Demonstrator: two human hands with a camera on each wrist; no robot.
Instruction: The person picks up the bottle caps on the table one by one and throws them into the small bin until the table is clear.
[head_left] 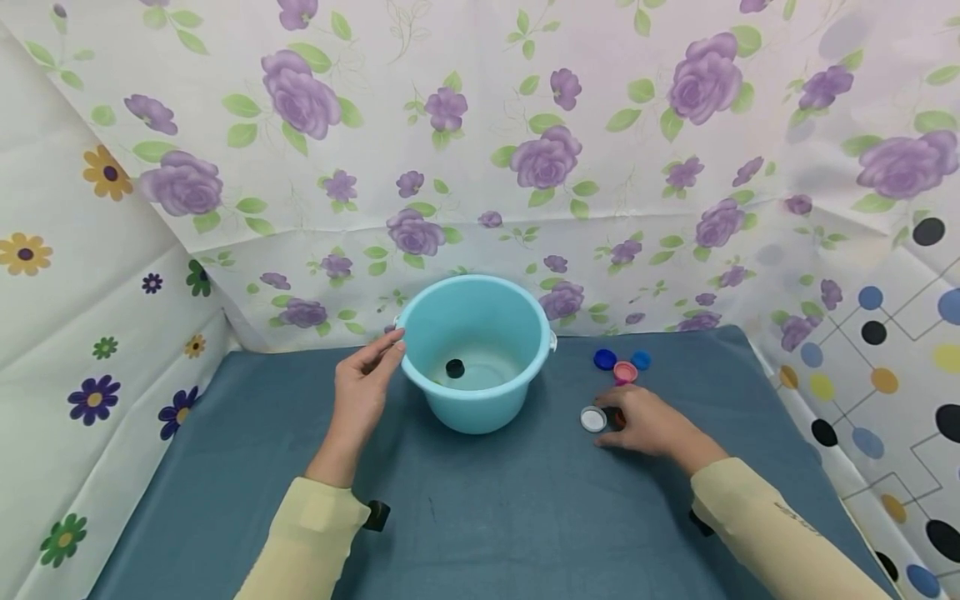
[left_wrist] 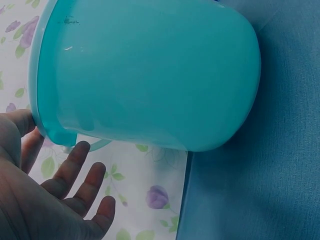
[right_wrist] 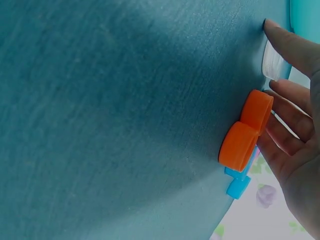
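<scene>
A light blue bucket (head_left: pixel 480 408) stands upright on the table, with a black bottle cap (head_left: pixel 454 368) on its inside bottom. My left hand (head_left: pixel 363 387) pinches the bucket's left rim between thumb and index finger. In the left wrist view the other fingers (left_wrist: pixel 92 180) spread below the rim, near the handle joint. To the bucket's right, my right hand (head_left: pixel 645 422) is low over the table, thumb and index finger parted around a whitish cap (head_left: pixel 593 419). The right wrist view shows this clear cap (right_wrist: pixel 271 62) between them, and orange caps (right_wrist: pixel 239 146) beside the fingers.
Behind the right hand lie a dark blue cap (head_left: pixel 604 359), a lighter blue cap (head_left: pixel 641 360) and a pink cap (head_left: pixel 625 372). A blue cloth (head_left: pixel 495 533) covers the table. Floral sheets (head_left: pixel 480 167) rise at the back and sides.
</scene>
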